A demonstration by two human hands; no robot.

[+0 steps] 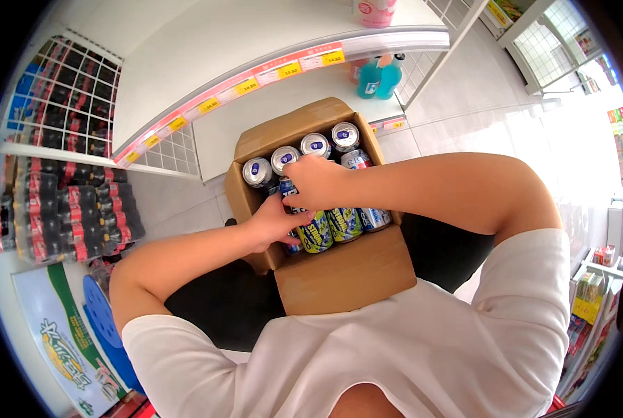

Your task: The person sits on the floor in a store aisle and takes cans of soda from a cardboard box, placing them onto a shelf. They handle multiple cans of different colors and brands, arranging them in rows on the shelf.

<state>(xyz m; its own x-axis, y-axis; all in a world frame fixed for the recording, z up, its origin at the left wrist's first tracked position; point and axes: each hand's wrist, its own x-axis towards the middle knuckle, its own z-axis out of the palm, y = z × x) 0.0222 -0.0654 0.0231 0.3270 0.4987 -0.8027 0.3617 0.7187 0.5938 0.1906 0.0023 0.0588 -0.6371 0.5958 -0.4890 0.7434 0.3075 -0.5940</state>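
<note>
An open cardboard box (345, 271) of drink cans stands before me, its near flap folded out towards my white shirt. My right hand (316, 183) reaches over the middle of the box with thumb and fingers around a blue can (289, 188). Lower and to the left, my left hand (275, 219) touches the same can, its fingertips by a green-and-blue can (315, 233); its hold is partly hidden. Several upright cans with silver lids and blue tabs (315, 144) line the far side. Along the near side, tilted cans show their printed sides, including another green-and-blue can (344, 223).
Beyond the box is a white shelf (228, 42) with a price-tag rail (248, 86). Turquoise bottles (379, 81) stand on its lower level. Shrink-wrapped packs of dark bottles (71, 214) are stacked left, near a printed carton (66, 339) and a blue plastic stool (102, 313).
</note>
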